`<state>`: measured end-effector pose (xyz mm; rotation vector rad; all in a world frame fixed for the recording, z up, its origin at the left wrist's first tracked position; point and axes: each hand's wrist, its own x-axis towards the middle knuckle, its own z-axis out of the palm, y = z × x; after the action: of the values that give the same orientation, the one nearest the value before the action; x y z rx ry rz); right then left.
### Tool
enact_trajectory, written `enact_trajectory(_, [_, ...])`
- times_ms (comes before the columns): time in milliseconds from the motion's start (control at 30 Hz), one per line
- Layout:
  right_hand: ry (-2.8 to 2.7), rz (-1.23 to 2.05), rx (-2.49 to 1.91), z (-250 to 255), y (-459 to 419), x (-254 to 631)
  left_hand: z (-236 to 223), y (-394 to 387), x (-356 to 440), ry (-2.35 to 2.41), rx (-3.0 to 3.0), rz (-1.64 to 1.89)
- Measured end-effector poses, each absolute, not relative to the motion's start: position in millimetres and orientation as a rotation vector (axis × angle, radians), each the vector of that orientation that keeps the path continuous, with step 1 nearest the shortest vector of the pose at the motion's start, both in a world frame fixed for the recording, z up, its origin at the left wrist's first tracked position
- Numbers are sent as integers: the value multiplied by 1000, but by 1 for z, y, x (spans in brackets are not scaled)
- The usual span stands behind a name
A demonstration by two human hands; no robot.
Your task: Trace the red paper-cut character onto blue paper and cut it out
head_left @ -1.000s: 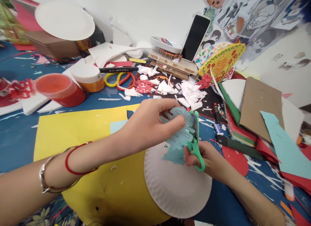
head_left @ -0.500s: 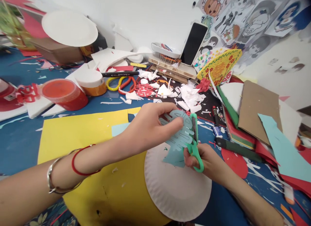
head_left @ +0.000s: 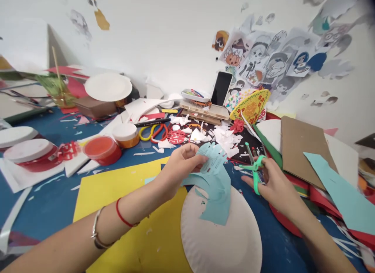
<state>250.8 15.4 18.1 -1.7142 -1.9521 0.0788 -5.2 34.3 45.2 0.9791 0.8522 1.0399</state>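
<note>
Between the thumb and fingers of my left hand (head_left: 185, 163) is a light blue paper cutout (head_left: 215, 157) with slits and drawn lines. Beneath it a larger light blue paper piece (head_left: 218, 202) lies over a white paper plate (head_left: 222, 245), which overlaps a yellow sheet (head_left: 117, 187). Off to the right, my right hand (head_left: 272, 179) has its fingers in the handles of green scissors (head_left: 254, 169). Their blades are spread and apart from the paper.
Red and yellow scissors (head_left: 154, 133), a red tub (head_left: 102, 149) and white paper scraps (head_left: 225, 136) lie beyond my hands. A phone (head_left: 222, 88) leans upright at the back. Cardboard (head_left: 306, 144) and coloured paper are stacked at the right.
My right hand has drawn the scissors away to the right from the cutout, and their blades have spread. My left hand still holds the cutout. The view has tilted up, showing more wall.
</note>
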Motion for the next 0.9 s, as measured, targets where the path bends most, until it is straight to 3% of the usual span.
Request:
enact_trajectory(267, [-1934, 36, -1803, 1, 29, 259, 40, 39, -8, 757, 800, 1108])
enact_trajectory(767, [-2106, 358, -1872, -5, 49, 251, 24, 54, 1, 839, 584, 1248])
enact_trajectory(900, [-2381, 188, -1837, 12, 56, 253, 22, 57, 2, 864, 556, 1267])
